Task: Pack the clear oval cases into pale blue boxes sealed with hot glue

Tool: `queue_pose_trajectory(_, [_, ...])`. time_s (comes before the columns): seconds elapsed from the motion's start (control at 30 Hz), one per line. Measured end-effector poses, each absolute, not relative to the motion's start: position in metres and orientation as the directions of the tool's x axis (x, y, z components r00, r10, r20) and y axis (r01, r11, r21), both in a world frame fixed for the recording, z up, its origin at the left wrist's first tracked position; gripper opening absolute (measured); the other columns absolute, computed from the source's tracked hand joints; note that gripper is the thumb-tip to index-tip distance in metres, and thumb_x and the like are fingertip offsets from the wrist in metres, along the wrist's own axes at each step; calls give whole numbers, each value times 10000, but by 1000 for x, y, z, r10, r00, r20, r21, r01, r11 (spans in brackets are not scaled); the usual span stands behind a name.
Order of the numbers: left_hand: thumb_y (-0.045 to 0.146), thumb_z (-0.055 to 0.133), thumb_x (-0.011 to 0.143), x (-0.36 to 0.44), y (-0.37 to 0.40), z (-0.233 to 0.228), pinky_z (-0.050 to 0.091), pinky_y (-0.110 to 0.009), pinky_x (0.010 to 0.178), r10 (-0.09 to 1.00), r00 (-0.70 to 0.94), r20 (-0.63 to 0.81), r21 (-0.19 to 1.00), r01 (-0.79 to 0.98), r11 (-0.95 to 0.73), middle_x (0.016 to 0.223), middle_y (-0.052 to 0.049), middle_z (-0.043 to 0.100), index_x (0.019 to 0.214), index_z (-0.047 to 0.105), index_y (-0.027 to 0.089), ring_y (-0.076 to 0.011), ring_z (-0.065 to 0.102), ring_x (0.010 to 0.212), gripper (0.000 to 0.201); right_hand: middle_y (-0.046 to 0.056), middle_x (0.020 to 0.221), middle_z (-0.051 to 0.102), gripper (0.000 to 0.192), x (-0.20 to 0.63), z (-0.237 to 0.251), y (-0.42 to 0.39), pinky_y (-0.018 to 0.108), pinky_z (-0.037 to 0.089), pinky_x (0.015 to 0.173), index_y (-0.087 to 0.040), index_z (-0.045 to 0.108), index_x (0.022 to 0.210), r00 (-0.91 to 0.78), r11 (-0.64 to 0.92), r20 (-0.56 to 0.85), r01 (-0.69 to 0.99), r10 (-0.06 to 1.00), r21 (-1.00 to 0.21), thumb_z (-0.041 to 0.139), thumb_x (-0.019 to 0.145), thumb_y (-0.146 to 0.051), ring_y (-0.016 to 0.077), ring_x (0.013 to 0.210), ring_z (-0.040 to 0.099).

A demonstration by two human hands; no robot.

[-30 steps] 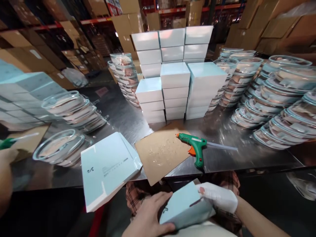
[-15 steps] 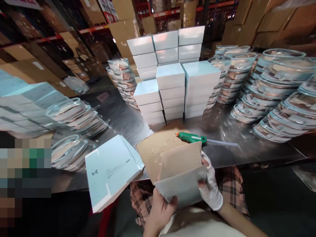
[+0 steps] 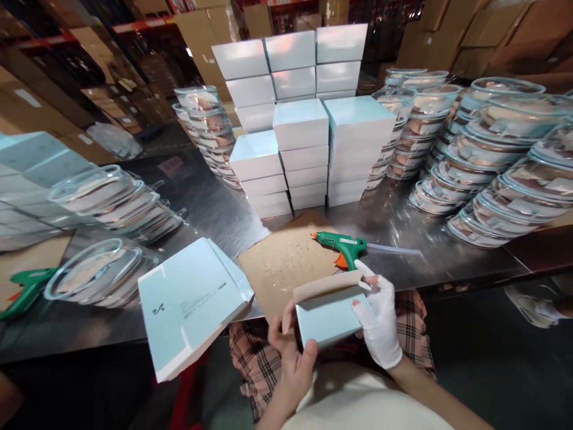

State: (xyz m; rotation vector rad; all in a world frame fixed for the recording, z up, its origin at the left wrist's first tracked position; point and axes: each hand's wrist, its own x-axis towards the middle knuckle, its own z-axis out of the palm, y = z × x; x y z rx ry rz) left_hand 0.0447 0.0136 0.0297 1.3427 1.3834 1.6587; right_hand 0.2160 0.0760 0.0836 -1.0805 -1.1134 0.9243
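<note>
Both my hands hold a light-blue carton (image 3: 329, 313) over my lap, just in front of the steel table's front edge (image 3: 470, 278). My bare left hand (image 3: 290, 352) grips its lower left corner. My white-gloved right hand (image 3: 379, 316) clasps its right side. The carton's brown inner flap stands folded along the top. A green glue gun (image 3: 344, 248) lies on the table right behind the carton, its nozzle over a brown cardboard sheet (image 3: 282, 266) spotted with dried glue.
A stack of flat blue cartons (image 3: 188, 301) overhangs the table edge at left. Stacks of closed blue-white boxes (image 3: 304, 143) stand behind. Piles of clear round lidded dishes (image 3: 501, 161) fill the right; more dishes (image 3: 98, 269) and a second green glue gun (image 3: 27, 286) lie left.
The carton went from flat in my lap to raised with its brown inside open, then to folded into a smaller box shape. The view tilted down slightly.
</note>
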Motion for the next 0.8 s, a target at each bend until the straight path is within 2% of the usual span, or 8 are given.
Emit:
queue_pose_trajectory(0.13, [592, 728, 884, 20, 20, 52, 581, -319, 795, 877, -11, 480, 796, 426, -430, 1138, -95, 689, 1148, 723, 268, -245, 712, 992, 418, 140, 1553, 550, 419, 230, 87, 86, 400, 575, 1004, -289, 455, 1325, 84, 176, 174, -27, 981, -984, 615, 939, -330, 236, 1231, 686])
queue_pose_trajectory(0.23, [470, 783, 872, 6, 23, 51, 581, -306, 791, 851, -165, 498, 783, 509, -359, 1042, -73, 729, 1070, 764, 259, -236, 729, 939, 290, 156, 1291, 709, 362, 251, 93, 114, 417, 576, 932, -222, 578, 1223, 72, 55, 84, 341, 994, -939, 522, 970, -475, 270, 1058, 738])
queue_pose_trajectory(0.3, [445, 772, 883, 3, 23, 42, 578, -342, 892, 828, -303, 472, 815, 509, -278, 1075, -81, 751, 1070, 765, 254, -266, 728, 1054, 267, 169, 1149, 743, 392, 259, 101, 143, 469, 539, 947, -200, 653, 1073, 148, -114, -26, 619, 989, -777, 581, 905, -547, 334, 1045, 730])
queue_pose_trajectory(0.37, [471, 764, 883, 3, 23, 33, 561, -373, 968, 831, -363, 421, 857, 460, -233, 1119, -89, 759, 1071, 767, 251, -288, 704, 1153, 289, 197, 1046, 753, 384, 261, 106, 171, 494, 514, 919, -188, 679, 932, 194, -259, -172, 734, 966, -628, 741, 761, -526, 402, 1043, 717])
queue_pose_trajectory(0.47, [519, 763, 869, 7, 24, 23, 534, -396, 1024, 835, -404, 373, 902, 369, -223, 1138, -90, 758, 1058, 773, 250, -297, 677, 1209, 328, 159, 809, 738, 285, 257, 103, 196, 409, 512, 772, -190, 650, 751, 192, -337, -287, 690, 938, -640, 831, 603, -353, 375, 890, 728])
queue_pose_trajectory(0.6, [569, 758, 851, 14, 30, 24, 525, -401, 1014, 767, -532, 358, 926, 307, -220, 1085, -88, 761, 1004, 774, 236, -303, 671, 1187, 367, 38, 575, 631, 213, 257, 93, 194, 297, 458, 547, -207, 580, 670, 199, -334, -269, 517, 942, -788, 707, 693, -376, 212, 576, 634])
queue_pose_trajectory(0.67, [573, 753, 852, 16, 36, 30, 525, -406, 1007, 767, -539, 347, 931, 295, -214, 1052, -84, 762, 993, 775, 232, -297, 686, 1133, 370, 7, 574, 620, 229, 257, 94, 184, 275, 442, 500, -212, 561, 721, 218, -302, -224, 452, 950, -839, 661, 733, -418, 169, 520, 577])
queue_pose_trajectory(0.8, [537, 765, 855, 18, 46, 49, 539, -394, 972, 793, -495, 357, 921, 328, -209, 1032, -78, 771, 989, 779, 240, -285, 695, 1080, 326, 12, 769, 727, 386, 255, 114, 160, 273, 534, 599, -207, 617, 897, 294, -69, -24, 143, 956, -987, 819, 651, -425, 165, 639, 643])
